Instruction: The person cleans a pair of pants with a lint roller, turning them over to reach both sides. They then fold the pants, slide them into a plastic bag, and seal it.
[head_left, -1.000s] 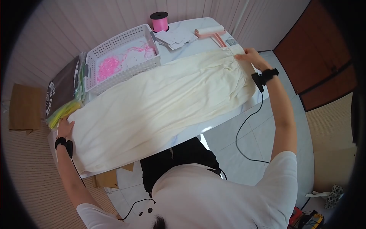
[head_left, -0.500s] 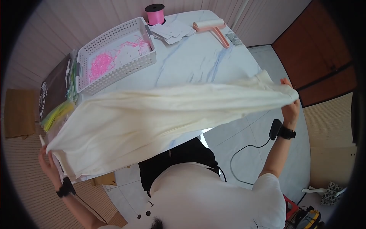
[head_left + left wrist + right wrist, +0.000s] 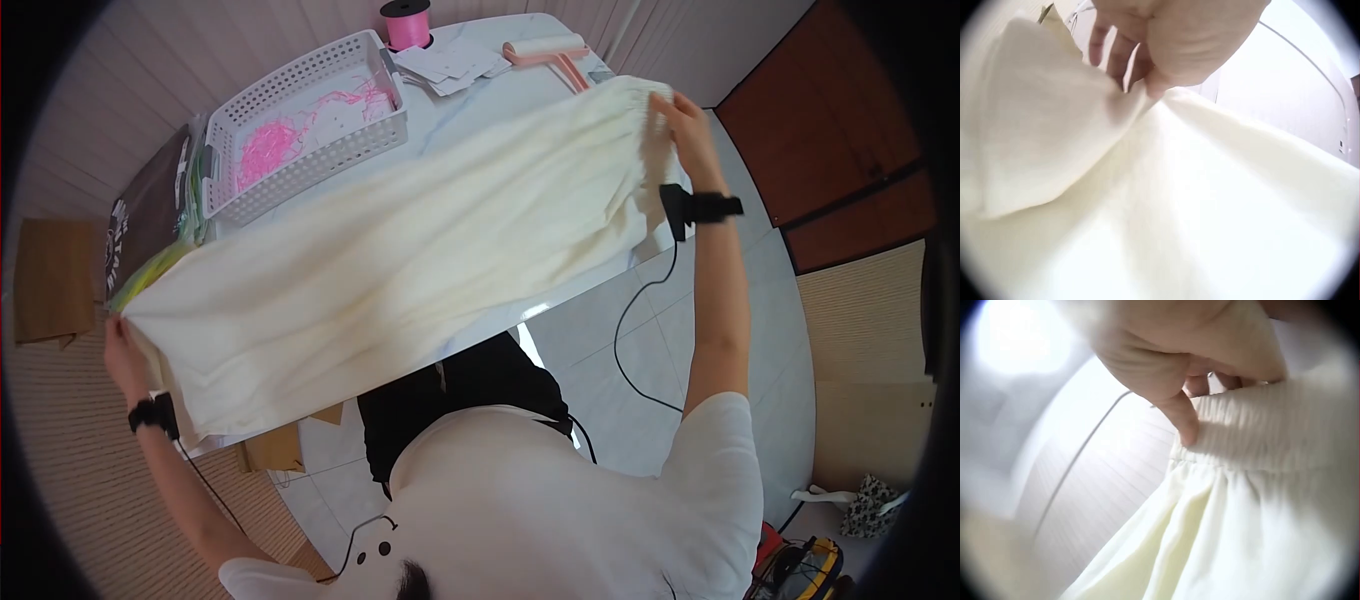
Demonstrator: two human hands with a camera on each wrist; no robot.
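Observation:
A long cream garment (image 3: 400, 250) with a gathered elastic waistband (image 3: 1254, 428), like trousers or a skirt, stretches lengthwise along the table between both hands. My left hand (image 3: 125, 358) pinches the corner of its hem end at the table's left end. In the left wrist view, the cloth fans out in folds from the thumb, and a flap (image 3: 1047, 119) hangs to one side. My right hand (image 3: 692, 140) grips the waistband at the far right, thumb over its outer face and the other fingers partly hidden behind it.
Behind the garment stands a white perforated basket (image 3: 310, 170) with pink paper shreds. Nearby are a pink ribbon spool (image 3: 407, 28), white cards (image 3: 450, 65) and a lint roller (image 3: 545, 50). Packaged items (image 3: 150, 210) lie at the left. Cables trail from both wrists.
The garment lay flat, then was lifted and swung right and toward me, baring the table; now it stretches over the table again. My right hand has moved back up and away from me.

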